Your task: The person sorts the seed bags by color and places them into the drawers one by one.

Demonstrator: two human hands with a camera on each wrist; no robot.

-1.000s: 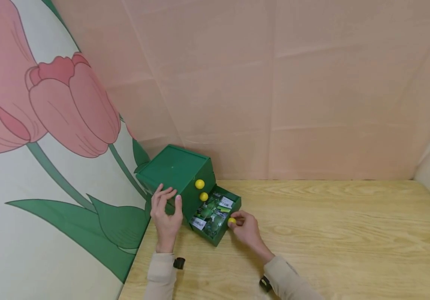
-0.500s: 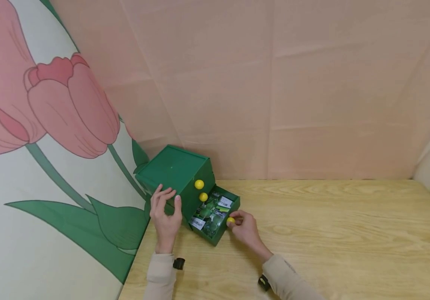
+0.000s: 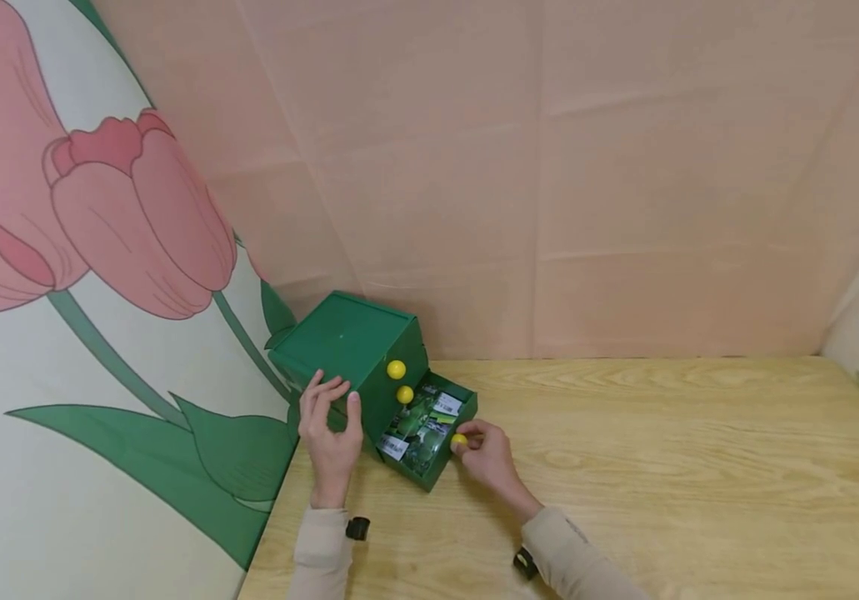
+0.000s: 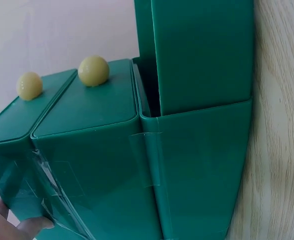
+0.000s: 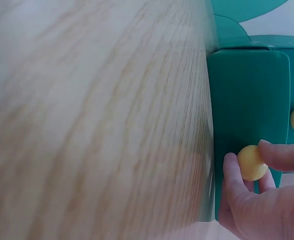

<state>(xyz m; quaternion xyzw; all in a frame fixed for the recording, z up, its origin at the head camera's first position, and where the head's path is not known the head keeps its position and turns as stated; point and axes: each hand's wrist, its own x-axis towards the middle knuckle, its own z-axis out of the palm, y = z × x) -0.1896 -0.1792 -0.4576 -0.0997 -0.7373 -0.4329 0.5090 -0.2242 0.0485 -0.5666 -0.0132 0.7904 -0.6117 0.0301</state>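
A small green drawer cabinet (image 3: 345,337) stands on the table with its bottom drawer (image 3: 453,461) pulled out. Yellow ball knobs mark the fronts; the upper knob (image 3: 396,369) and middle knob (image 3: 405,395) sit on shut drawers. My right hand (image 3: 491,458) pinches the bottom drawer's yellow knob (image 5: 252,163) between thumb and fingers. My left hand (image 3: 332,433) rests against the cabinet's near side at the top edge, fingers spread; in the left wrist view its fingertips (image 4: 37,224) touch the taped side. Inside the drawer lie shiny dark green packages (image 3: 422,429) with white barcode labels.
The wood-grain table (image 3: 661,467) extends to the right of the cabinet. A pinkish cloth wall (image 3: 549,208) rises behind it. On the left, close to the cabinet, is a wall covering printed with tulips (image 3: 152,225).
The whole scene drifts slightly left in the head view. Both hands, the cabinet and the pulled-out drawer keep practically the same places relative to one another.
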